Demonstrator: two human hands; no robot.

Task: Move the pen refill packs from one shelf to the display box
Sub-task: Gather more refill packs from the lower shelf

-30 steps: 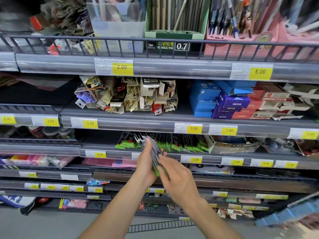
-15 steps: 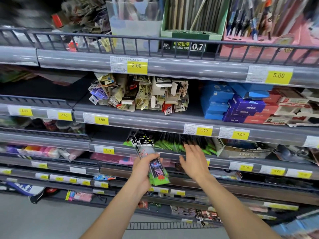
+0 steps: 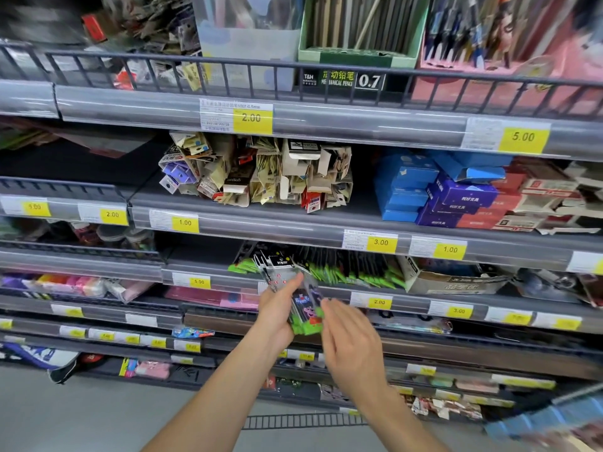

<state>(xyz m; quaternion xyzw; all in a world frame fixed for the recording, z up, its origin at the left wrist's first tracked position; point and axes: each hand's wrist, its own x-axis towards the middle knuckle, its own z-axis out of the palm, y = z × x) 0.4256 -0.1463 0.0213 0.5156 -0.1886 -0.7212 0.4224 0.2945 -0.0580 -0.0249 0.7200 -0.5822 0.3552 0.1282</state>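
The left hand [image 3: 277,313] grasps a small stack of pen refill packs [image 3: 301,303] in front of the shelf, thumb across their clear fronts, the black header cards up and the green ends down by the palm. The right hand [image 3: 350,340] is beside the stack's lower right edge; its fingertips [image 3: 321,309] pinch the green bottom of the nearest pack, though motion blur makes the exact hold hard to read.

More packs of the same kind [image 3: 342,265] lie fanned in a row along the front edge of the middle shelf [image 3: 293,283], just behind the held stack, black tops toward the back and green ends toward the price rail. At the right end of that row stands a cardboard display box [image 3: 453,278], open at the top; what it contains cannot be told.

One shelf up, a cluster of small carded packets [image 3: 257,174] sits at the centre, and blue boxes [image 3: 404,190] are stacked toward the right, with purple and red boxes beside them. On the top shelf, behind a wire rail [image 3: 261,65], a green tray [image 3: 359,34] holds upright mechanical pencils, a translucent box [image 3: 248,44] stands to its left, and a pink display [image 3: 509,50] with pens stands to its right.
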